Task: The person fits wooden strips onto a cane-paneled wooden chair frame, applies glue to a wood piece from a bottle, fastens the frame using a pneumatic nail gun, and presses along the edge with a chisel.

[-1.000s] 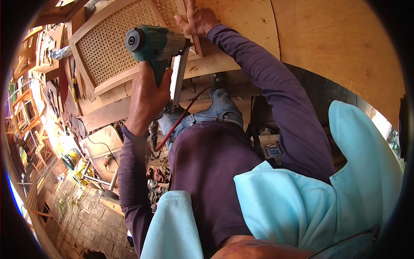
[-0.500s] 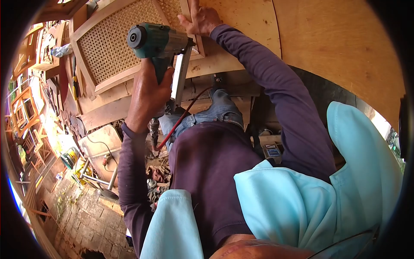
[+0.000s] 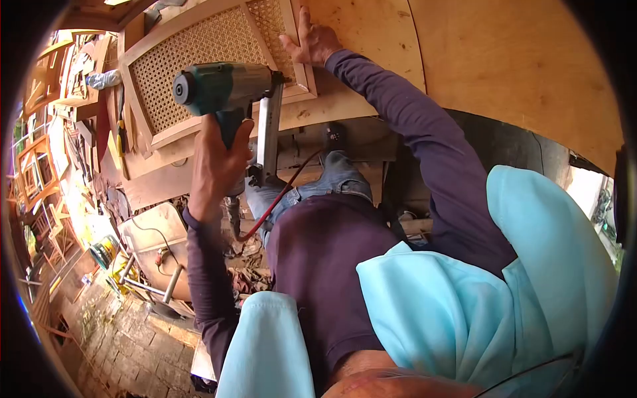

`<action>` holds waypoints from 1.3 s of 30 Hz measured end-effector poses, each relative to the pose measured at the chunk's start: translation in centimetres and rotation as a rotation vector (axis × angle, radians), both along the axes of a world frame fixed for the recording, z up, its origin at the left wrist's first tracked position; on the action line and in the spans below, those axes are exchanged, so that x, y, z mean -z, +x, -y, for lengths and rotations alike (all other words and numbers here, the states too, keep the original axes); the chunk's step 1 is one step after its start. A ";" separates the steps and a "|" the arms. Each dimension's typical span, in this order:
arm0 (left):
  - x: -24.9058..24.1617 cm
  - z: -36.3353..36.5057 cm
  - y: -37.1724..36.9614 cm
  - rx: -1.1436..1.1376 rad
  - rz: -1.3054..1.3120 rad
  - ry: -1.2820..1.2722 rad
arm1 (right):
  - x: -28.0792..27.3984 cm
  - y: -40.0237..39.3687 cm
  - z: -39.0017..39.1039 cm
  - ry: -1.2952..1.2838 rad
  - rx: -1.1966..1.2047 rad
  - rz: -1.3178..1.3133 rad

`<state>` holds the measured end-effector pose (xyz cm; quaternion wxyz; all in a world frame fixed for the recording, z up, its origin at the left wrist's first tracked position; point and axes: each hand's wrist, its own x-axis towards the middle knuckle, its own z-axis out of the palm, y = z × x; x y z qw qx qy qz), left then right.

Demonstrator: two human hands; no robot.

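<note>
My left hand is closed around the grip of a teal and silver nail gun, its long magazine pointing down toward my legs. A red air hose curves away below it. The tool's nose is near the lower right part of a wooden frame with woven cane panels; whether it touches cannot be made out. My right hand rests with fingers spread at the frame's right side piece. Beneath lies a plywood worktop, and part of the frame is hidden behind the nail gun.
A large curved plywood sheet extends to the right. At left are a plastic bottle, a yellow-handled tool and stacked wood pieces. A chair and a bucket stand lower left on the brick floor. Scraps lie near my legs.
The nail gun and my left hand have moved left and down, with the nose lower beside the frame. The frame sits slightly further right and lower in view. My right hand stays at its side.
</note>
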<state>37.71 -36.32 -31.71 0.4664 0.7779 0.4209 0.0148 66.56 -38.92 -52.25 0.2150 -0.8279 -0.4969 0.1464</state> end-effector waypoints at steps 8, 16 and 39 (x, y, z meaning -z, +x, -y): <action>-1.0 -0.2 -2.7 -0.205 0.200 -0.019 | 0.3 0.0 -0.1 -0.027 0.020 0.014; -2.1 -0.3 -1.7 -0.233 0.313 -0.019 | 2.6 -0.3 0.5 0.043 0.082 -0.071; 17.8 6.3 24.8 0.018 0.645 -0.684 | 3.3 -14.6 35.6 0.573 0.950 -0.830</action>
